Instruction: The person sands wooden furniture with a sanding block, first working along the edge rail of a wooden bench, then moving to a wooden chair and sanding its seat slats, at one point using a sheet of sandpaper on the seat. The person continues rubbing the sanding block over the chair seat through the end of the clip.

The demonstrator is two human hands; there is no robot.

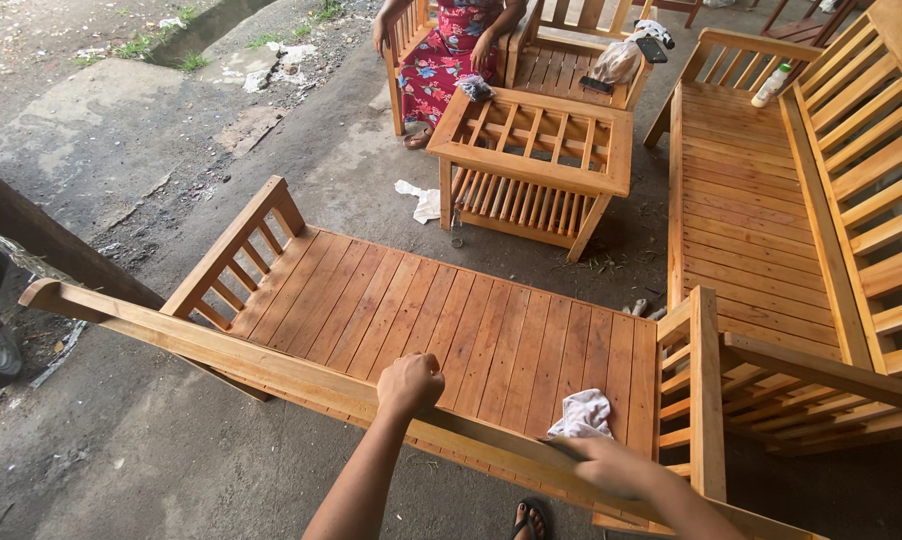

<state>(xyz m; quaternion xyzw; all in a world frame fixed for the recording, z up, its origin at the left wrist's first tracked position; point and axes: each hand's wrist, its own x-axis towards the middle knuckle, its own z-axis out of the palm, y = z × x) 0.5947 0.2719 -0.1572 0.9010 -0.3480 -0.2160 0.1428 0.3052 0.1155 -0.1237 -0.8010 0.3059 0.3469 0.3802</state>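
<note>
Two wooden benches fill most of the view. The nearer bench (441, 330) is seen from behind, its slatted seat stretching away beyond the fingers, and its top rail (221, 345) runs slantwise from far left of the fingers across to the lower right. The second bench (761, 200) is set at a right angle to it, well off to the right of both hands. A slatted wooden coffee table (531, 165) stands on the concrete floor (171, 450) well beyond the fingers, and behind it a seated person in a red flowered dress (446, 55) is seen on a wooden chair.

The left hand (409, 385) is laid on the top rail with its fingers (426, 378) clenched over the far edge of the wood. The right hand (611, 465) is blurred; a thin dark tool (563, 447) seems to be gripped in its fingers and pressed against the rail, but what the tool is cannot be told. A crumpled white rag (581, 415) lies on the seat slats just beyond the right fingers. A second white rag (421, 200) lies on the floor by the coffee table. A dark sandal (533, 518) is seen below the rail, between the two forearms.
</note>
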